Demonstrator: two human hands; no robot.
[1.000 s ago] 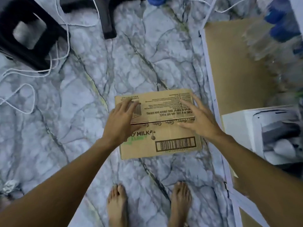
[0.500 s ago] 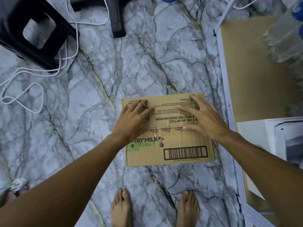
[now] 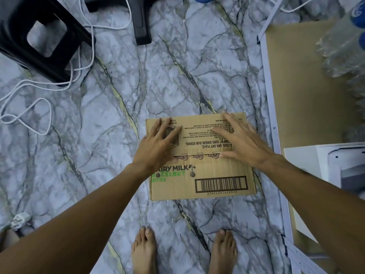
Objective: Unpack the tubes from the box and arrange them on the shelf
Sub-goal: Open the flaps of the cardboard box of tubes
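Cardboard box [image 3: 217,175] sits shut under my flat left hand [image 3: 156,147] and right hand [image 3: 241,141], fingers spread, holding nothing; no tubes out, shelf [image 3: 300,86] unfilled.

Left hand [image 3: 156,147]: palm down, fingers straight and spread, forearm extended from lower left. Right hand [image 3: 243,143]: palm down, fingers straight, splayed, forearm extended from lower right.
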